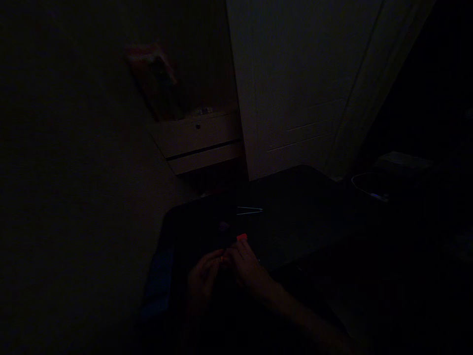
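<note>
Near the close edge of a dark tabletop (295, 207), in very dim light, two bare hands work close together. The left hand (201, 277) is curled, its thumb and forefinger reaching toward a faint reddish thing (222, 259) between the hands; whether it grips this, I cannot tell. The right hand (244, 261) comes in from the lower right with bent fingers. A small bright red piece (241, 237) sits right at its fingertips, and the dark hides whether it is grasped or only touched.

Just beyond the left hand lies a small dull scrap (223, 226), apart from the fingers. Farther out, a pair of tweezers (251, 211) lies flat, its tips pointing left and its joined end right. From there the tabletop stretches widely to the right, giving the right hand its broadest room sideways. On the left the room is tighter: the side edge runs close by the left hand, with a blue object (159, 281) along it. The far corners are rounded, the right one near a pale panel (295, 88). Beyond the far left edge stands a drawer unit (205, 138). A thin white cable (359, 186) curves at the far right.
</note>
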`<action>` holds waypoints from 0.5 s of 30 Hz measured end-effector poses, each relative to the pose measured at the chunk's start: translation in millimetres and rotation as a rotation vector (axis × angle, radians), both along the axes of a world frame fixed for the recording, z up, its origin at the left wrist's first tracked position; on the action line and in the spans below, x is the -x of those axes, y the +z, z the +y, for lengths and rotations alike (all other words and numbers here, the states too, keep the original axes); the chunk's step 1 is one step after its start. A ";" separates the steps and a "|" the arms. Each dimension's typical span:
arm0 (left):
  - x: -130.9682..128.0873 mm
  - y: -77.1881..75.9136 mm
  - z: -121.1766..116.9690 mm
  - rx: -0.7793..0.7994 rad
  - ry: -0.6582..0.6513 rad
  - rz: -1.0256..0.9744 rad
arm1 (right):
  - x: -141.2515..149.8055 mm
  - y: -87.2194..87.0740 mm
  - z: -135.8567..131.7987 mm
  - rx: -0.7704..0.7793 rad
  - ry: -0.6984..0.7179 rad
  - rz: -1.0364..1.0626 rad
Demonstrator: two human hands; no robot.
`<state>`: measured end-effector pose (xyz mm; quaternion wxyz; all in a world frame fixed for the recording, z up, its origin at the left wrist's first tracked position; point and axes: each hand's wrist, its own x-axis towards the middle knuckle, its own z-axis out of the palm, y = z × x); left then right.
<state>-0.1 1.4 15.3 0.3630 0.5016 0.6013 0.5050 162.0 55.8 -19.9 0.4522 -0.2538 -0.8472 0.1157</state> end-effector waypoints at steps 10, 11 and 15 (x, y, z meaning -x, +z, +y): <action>-0.9 2.3 1.2 -0.016 0.043 0.047 | -10.9 16.3 -5.2 0.247 0.116 0.229; -0.7 2.0 1.6 -0.022 0.045 0.039 | -11.4 16.7 -5.6 0.269 0.125 0.238; -0.6 0.3 2.4 -0.007 0.070 -0.057 | -12.5 16.2 -5.9 0.298 0.145 0.289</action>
